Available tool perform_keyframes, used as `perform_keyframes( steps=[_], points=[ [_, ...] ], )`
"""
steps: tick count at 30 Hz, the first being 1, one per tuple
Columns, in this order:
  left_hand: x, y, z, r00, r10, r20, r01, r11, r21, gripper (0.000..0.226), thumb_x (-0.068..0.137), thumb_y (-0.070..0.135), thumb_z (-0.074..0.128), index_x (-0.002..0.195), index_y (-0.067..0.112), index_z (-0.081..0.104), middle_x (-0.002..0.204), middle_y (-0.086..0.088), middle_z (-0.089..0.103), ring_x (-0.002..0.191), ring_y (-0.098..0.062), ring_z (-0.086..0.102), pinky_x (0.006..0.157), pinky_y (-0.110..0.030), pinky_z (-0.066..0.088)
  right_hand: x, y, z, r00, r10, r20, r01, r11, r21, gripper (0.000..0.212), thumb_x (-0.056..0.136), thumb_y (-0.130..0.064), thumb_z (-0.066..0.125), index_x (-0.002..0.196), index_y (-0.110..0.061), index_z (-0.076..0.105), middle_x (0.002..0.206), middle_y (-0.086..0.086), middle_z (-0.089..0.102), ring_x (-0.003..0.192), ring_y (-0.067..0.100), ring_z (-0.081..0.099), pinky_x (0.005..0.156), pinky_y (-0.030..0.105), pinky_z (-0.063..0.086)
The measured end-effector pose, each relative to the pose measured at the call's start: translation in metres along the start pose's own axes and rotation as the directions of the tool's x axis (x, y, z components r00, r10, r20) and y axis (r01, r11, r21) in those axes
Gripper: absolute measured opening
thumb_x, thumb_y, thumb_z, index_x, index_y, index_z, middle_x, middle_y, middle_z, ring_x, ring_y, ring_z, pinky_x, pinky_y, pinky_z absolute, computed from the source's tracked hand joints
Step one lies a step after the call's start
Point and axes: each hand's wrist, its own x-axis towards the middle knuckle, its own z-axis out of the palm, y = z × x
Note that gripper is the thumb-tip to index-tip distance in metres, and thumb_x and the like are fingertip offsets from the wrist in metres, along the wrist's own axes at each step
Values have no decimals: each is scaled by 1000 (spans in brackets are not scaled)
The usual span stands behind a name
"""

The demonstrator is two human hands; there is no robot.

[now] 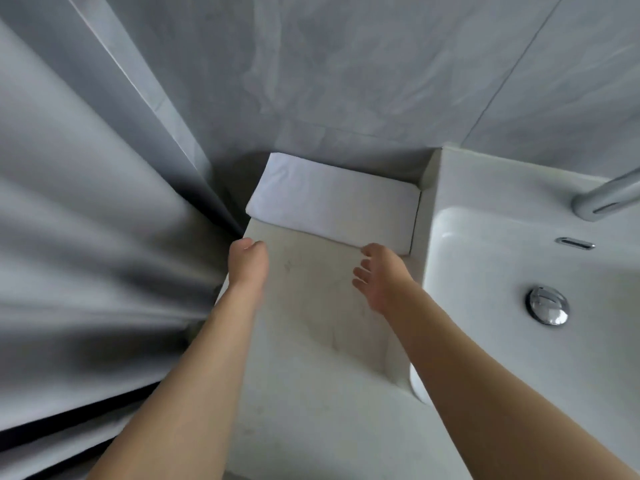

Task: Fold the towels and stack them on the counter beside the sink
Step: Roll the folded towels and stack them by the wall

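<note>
Right now I see one folded white towel point(332, 202) lying flat on the counter point(318, 306), pushed up against the grey wall point(346, 64) and just beside the sink point(502, 271), its right end nearly at the raised rim of the sink. My left hand point(247, 263) hangs over the counter edge farthest from the sink, fingers curled inward in a loose fist, holding nothing that I can make out; its knuckles sit close to the towel's near edge, though I cannot tell if they touch it. My right hand point(381, 277) is nearer the sink, fingers spread and relaxed, the topmost fingertip at the towel's front edge. A grey curtain point(86, 237) hangs on the side of the counter away from the sink.
</note>
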Motion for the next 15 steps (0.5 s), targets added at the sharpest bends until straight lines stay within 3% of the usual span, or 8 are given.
perform_keyframes(
  steps=[2,4,6,7,9,12,13,15],
  points=[
    [26,10,-2,994,-107,-14,105,992,-74,20,72,11,44,90,18,50,80,-5,38,68,-20,30,59,-29,28,24,-7,3,982,125,-139,-99,979,179,3,93,-16,53,93,-13,52,91,7,43,85,24,46,88,39,47],
    [46,20,1,988,-153,-34,147,981,-127,38,83,11,49,120,6,53,79,-6,43,61,-17,36,57,-26,32,45,-14,1,948,173,-268,-117,970,212,6,91,-18,54,95,-13,52,85,5,39,71,21,40,72,36,44],
    [72,28,4,989,-144,-37,136,977,-164,67,83,14,54,145,1,35,82,-5,50,61,-19,48,59,-26,40,64,-22,5,910,199,-363,-117,965,235,11,90,-20,56,99,-16,52,84,4,39,62,20,35,58,32,38],
    [84,33,7,990,-138,-35,129,974,-187,74,80,17,57,148,2,30,95,-12,60,76,-26,61,69,-31,50,74,-25,9,903,208,-377,-112,959,261,8,90,-21,56,96,-16,53,81,3,40,60,19,35,54,30,35],
    [110,40,13,986,-157,-49,147,975,-169,78,77,23,60,147,1,35,127,-23,59,113,-38,61,95,-44,49,90,-32,17,904,193,-381,-72,948,310,13,93,-23,55,83,-17,51,76,0,42,59,16,38,53,28,35],
    [136,53,21,989,-135,-60,129,988,-88,49,80,27,64,118,-2,56,92,-8,57,78,-25,52,68,-30,43,109,-39,26,917,105,-384,9,958,285,10,98,-27,51,93,-19,53,76,-1,44,63,12,45,57,24,41],
    [143,56,23,991,-112,-67,111,993,-28,33,82,26,64,102,0,57,81,-5,51,73,-24,44,61,-29,37,115,-40,27,904,100,-416,21,961,276,15,95,-31,56,103,-18,58,81,0,51,69,14,53,65,26,49],
    [158,59,29,997,-61,-43,67,989,134,22,86,26,62,87,7,53,72,-3,46,69,-23,42,58,-29,33,127,-44,25,865,122,-486,30,956,292,26,84,-37,72,100,-20,60,99,1,65,90,23,65,85,39,55]
  ],
)
